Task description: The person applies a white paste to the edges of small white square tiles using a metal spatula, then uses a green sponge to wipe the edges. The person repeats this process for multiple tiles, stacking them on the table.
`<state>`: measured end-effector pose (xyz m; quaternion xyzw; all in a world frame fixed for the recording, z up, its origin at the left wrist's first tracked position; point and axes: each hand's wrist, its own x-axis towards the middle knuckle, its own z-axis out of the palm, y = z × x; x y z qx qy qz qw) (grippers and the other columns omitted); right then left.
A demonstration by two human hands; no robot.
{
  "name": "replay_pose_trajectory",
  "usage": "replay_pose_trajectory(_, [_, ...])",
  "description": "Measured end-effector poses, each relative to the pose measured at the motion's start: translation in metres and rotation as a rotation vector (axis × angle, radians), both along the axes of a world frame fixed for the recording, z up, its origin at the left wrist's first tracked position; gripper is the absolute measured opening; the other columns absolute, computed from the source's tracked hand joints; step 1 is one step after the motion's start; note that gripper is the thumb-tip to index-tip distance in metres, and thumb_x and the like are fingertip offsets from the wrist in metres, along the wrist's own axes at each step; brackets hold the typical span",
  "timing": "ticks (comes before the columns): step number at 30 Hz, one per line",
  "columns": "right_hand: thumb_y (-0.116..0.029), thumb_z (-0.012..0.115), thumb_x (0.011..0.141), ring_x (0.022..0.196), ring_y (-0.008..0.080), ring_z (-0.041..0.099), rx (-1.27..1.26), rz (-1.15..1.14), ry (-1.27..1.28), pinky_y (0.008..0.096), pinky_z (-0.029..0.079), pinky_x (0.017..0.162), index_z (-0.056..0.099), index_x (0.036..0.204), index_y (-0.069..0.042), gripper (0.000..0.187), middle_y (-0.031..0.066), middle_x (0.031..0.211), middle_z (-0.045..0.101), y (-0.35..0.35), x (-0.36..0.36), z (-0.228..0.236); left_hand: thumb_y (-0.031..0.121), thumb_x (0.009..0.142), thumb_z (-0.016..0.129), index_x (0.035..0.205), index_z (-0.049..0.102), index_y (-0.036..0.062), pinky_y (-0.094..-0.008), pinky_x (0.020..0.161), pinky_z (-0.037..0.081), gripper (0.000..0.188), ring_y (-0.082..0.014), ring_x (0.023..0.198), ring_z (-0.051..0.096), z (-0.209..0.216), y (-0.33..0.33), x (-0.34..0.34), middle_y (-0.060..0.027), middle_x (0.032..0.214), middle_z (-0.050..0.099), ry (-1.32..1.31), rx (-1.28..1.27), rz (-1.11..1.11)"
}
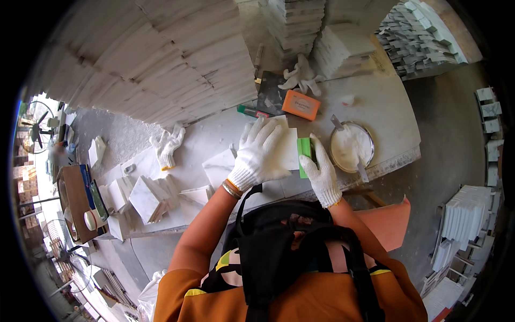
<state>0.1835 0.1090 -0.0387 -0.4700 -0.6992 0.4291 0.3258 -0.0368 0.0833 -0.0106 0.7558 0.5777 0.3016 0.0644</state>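
My left hand [256, 153], in a white knit glove, lies flat with its fingers spread on a white stone tile [290, 145] on the worktable. My right hand [324, 177], gloved the same way, is closed around a bright green rectangular block [304, 150] at the tile's right edge. The block's exact kind cannot be made out. To the right of that hand stands a round metal bowl [371, 140] of white powder, with a flat metal strip [337, 122] leaning on its rim. Beyond the tile lies an orange box [301, 104].
Tall stacks of white tiles [161, 64] rise at the back left. Loose white gloves [168, 146] lie on the table, near a small green box [251, 111]. Several marble tiles [150, 199] stand at the left. An orange sheet [383, 222] hangs below the table's edge.
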Motion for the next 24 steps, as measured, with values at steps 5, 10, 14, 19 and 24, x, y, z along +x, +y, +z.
replay_pose_trajectory(5, [-0.034,0.065,0.096,0.129,0.0315,0.055,-0.097,-0.023,0.030,0.0379,0.043,0.107,0.041,0.147,0.002,0.067,0.0243,0.139,0.055,0.016,-0.008,-0.013,0.045,0.041,0.091,0.138,0.048,0.0064,-0.0574,0.109,0.035,0.113,-0.0417,0.135,0.044,-0.006,-0.003,0.000,-0.0163,0.141,0.051,0.013,-0.034,0.017])
replay_pose_trajectory(10, [-0.035,0.066,0.094,0.118,0.0350,0.060,0.101,0.045,-0.006,0.0398,0.048,0.099,0.043,0.147,0.000,0.067,0.0237,0.131,0.059,-0.004,-0.005,0.017,0.050,0.044,0.091,0.143,0.045,0.0067,-0.0597,0.113,0.030,0.117,-0.0423,0.140,0.038,-0.020,-0.006,-0.003,-0.0173,0.146,0.047,0.057,-0.068,0.036])
replay_pose_trajectory(14, [-0.037,0.066,0.093,0.109,0.0373,0.063,0.220,0.044,-0.098,0.0420,0.051,0.093,0.044,0.146,-0.003,0.067,0.0221,0.124,0.061,0.007,-0.011,0.011,0.052,0.046,0.090,0.145,0.044,0.0068,-0.0602,0.114,0.029,0.118,-0.0428,0.141,0.036,-0.022,-0.007,-0.003,-0.0177,0.148,0.045,0.044,-0.077,0.034])
replay_pose_trajectory(19, [-0.038,0.067,0.091,0.110,0.0392,0.062,0.132,-0.041,-0.070,0.0442,0.051,0.091,0.044,0.146,-0.004,0.069,0.0216,0.124,0.062,0.049,-0.018,-0.017,0.052,0.046,0.090,0.144,0.044,0.0062,-0.0598,0.113,0.030,0.118,-0.0430,0.141,0.037,-0.016,-0.003,-0.001,-0.0184,0.148,0.045,0.056,-0.086,0.013])
replay_pose_trajectory(24, [-0.038,0.071,0.089,0.109,0.0366,0.062,0.338,0.086,-0.161,0.0436,0.051,0.091,0.044,0.147,-0.006,0.072,0.0194,0.122,0.062,0.011,-0.013,0.017,0.051,0.047,0.090,0.144,0.044,0.0057,-0.0596,0.114,0.029,0.117,-0.0431,0.140,0.038,-0.014,-0.005,0.001,-0.0191,0.147,0.045,0.057,-0.074,0.042])
